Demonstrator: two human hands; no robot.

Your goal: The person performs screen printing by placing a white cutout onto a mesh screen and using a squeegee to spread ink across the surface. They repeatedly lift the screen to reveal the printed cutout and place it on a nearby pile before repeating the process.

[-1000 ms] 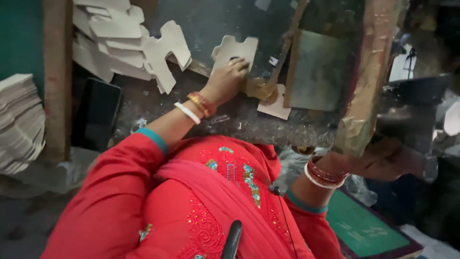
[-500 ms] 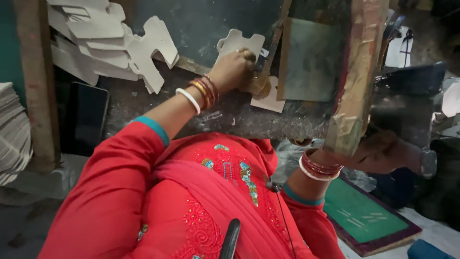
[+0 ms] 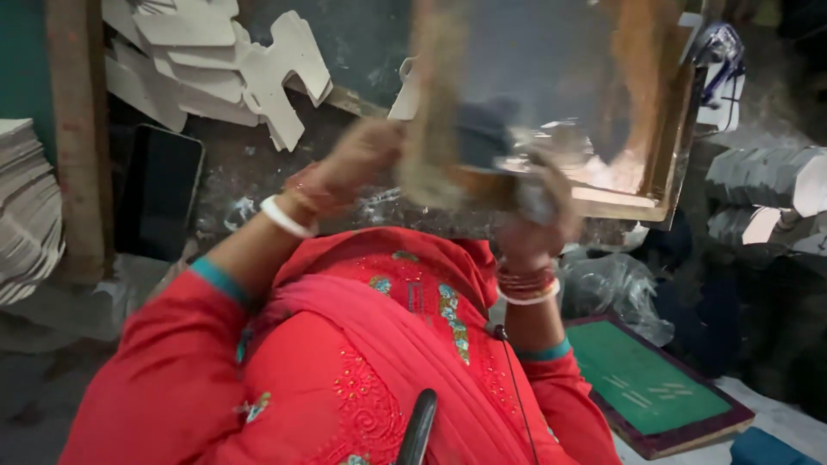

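L hand [image 3: 366,155]: blurred, on left rail of wooden screen-printing frame [image 3: 663,185]; grip unclear.
R hand [image 3: 534,211]: fist round squeegee [image 3: 491,142].
Nearby: cardboard cutouts [image 3: 224,60].

Dim, flat indoor light around you, heavy motion blur smearing your hands and the wooden frame [image 3: 551,112], red sleeves sharper, right-hand corners sinking into shadow

Dark rectangular tablet screen [image 3: 159,191], blank, leaning far left beside a brown wooden post [image 3: 79,129], crumpled clear plastic bag [image 3: 613,288] near right, just beyond the green framed board [image 3: 655,387]
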